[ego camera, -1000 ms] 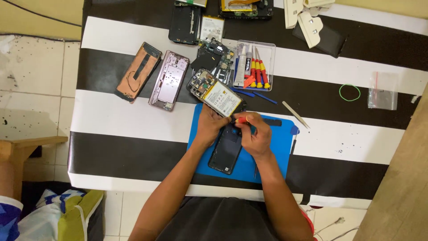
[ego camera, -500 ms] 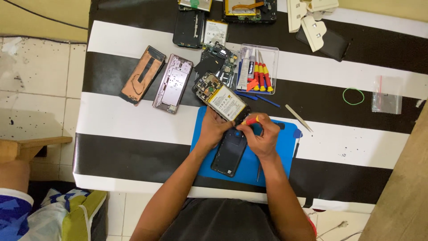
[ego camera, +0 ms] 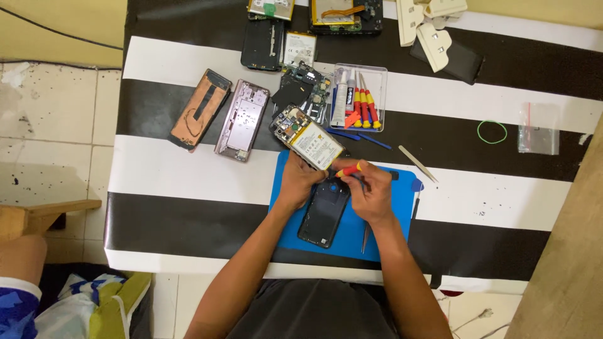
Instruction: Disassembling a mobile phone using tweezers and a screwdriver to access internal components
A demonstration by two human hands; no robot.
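1. Left hand [ego camera: 300, 181] sits at the top end of a dark phone shell [ego camera: 323, 216], fingers curled down onto its upper edge, pinning it in place.
2. Right hand [ego camera: 372, 194] has its fingers pinched around a small red-and-yellow screwdriver [ego camera: 347, 169], tip pointing down at the top of the phone shell.
3. The phone shell lies tilted on a blue work mat [ego camera: 383, 220], just below the middle of the frame.
4. An opened phone with its battery showing [ego camera: 308, 141] leans right above the left hand, touching the mat's upper edge.
5. Metal tweezers [ego camera: 418, 164] lie off the mat's upper right corner.
6. A clear tray of red-and-yellow screwdrivers [ego camera: 359, 97] is upper centre on the black-and-white striped surface [ego camera: 157, 169].
7. Two phone frames, copper [ego camera: 201, 108] and purple [ego camera: 242, 119], lie left of centre.
8. A green rubber band [ego camera: 492, 132] is at the right.
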